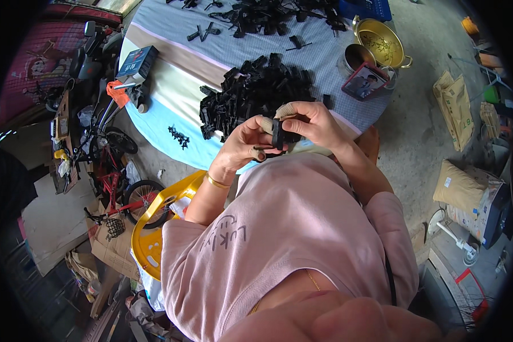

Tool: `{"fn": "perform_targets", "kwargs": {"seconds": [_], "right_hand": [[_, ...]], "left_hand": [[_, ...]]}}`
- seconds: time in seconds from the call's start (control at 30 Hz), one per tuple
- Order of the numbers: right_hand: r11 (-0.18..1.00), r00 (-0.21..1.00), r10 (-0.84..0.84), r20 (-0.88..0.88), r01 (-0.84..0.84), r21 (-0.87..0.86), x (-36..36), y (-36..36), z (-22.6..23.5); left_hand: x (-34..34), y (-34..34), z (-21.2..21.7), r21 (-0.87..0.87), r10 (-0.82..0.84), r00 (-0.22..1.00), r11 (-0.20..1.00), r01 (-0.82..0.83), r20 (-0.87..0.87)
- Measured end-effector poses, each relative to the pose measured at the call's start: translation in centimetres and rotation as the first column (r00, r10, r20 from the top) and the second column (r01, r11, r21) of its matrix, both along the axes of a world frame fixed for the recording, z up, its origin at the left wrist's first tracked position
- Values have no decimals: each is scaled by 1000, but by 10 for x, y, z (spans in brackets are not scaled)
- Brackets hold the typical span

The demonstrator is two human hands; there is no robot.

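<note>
Both hands meet over the near edge of the cloth-covered table (171,74). My left hand (242,142) is closed on a small black plastic part (277,134), gripping it from the left side. On the other side, the fingers of my right hand (316,126) pinch the same part. Tan coverings show on some fingertips. The part's exact kind cannot be made out. Just beyond my hands is a large heap of black plastic parts (256,88). A small cluster of little black pieces (178,137) lies to the left, and one black piece (326,101) sits right of the heap.
More black parts (268,16) spread over the far side. At the right stand a gold two-handled pot (402,43), a metal cup (358,56) and a propped phone (363,82). A blue box (138,64) is at left. A yellow chair (142,239) and red bicycle (117,194) flank me.
</note>
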State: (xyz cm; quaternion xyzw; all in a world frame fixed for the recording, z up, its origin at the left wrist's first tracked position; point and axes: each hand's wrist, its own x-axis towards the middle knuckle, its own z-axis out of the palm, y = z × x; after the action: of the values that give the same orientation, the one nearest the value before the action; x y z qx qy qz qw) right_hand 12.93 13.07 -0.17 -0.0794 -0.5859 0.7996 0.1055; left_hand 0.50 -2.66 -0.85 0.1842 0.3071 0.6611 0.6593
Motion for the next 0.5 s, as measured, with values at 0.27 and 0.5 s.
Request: {"fn": "perform_targets", "kwargs": {"seconds": [0.27, 0.5], "right_hand": [[946, 990, -11, -144, 57, 319, -5, -7, 12], [886, 972, -237, 4, 214, 411, -1, -18, 7]], "left_hand": [[4, 3, 4, -77, 71, 996, 994, -74, -51], [4, 10, 9, -172, 259, 899, 927, -334, -354]]}}
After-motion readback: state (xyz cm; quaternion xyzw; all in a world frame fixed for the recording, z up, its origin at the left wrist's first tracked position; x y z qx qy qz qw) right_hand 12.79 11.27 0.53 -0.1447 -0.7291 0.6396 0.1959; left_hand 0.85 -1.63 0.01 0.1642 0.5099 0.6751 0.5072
